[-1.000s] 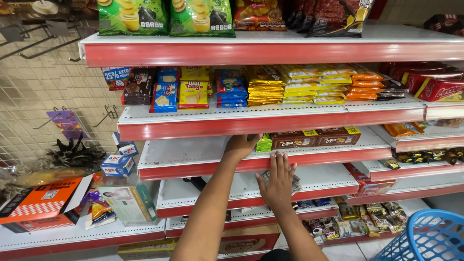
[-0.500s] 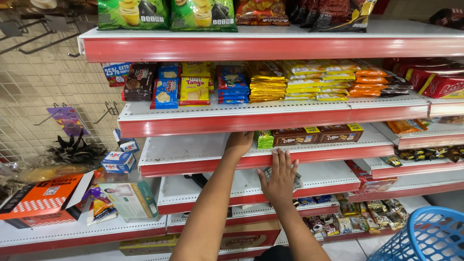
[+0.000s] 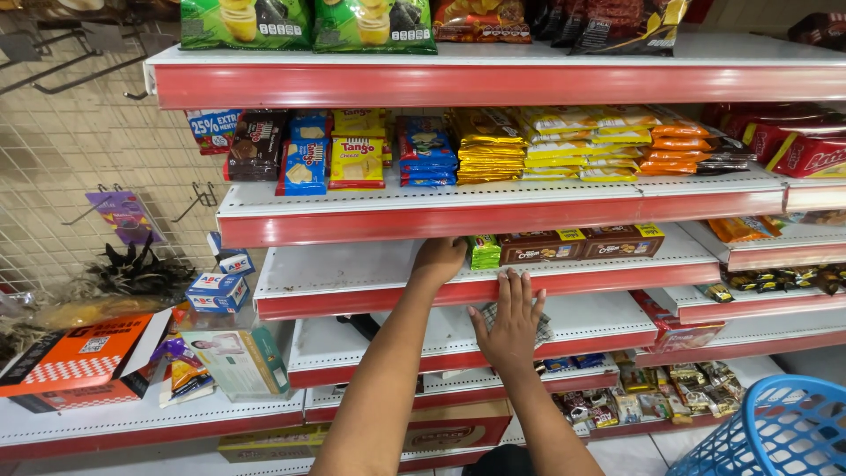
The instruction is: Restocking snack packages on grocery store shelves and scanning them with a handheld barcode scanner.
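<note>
My left hand [image 3: 438, 261] rests on the white shelf with a red edge [image 3: 352, 280], fingers curled and tucked under the shelf above. It sits just left of a green snack packet [image 3: 483, 252] and brown biscuit boxes [image 3: 577, 244]. One shelf lower [image 3: 599, 328], my right hand [image 3: 511, 319] lies flat with fingers spread, pressing a checkered cloth [image 3: 541, 330] onto the surface. Whether my left hand holds anything is hidden.
Above are rows of biscuit and wafer packs [image 3: 423, 150] and chip bags [image 3: 308, 22]. A blue plastic basket [image 3: 780, 432] stands at the lower right. At the left lie small blue-white boxes [image 3: 220, 286] and an orange box [image 3: 79, 357] before a wire grid wall [image 3: 70, 150].
Both hands stay almost where they were. My right hand has crept slightly up on the cloth, and the view has shifted a little.
</note>
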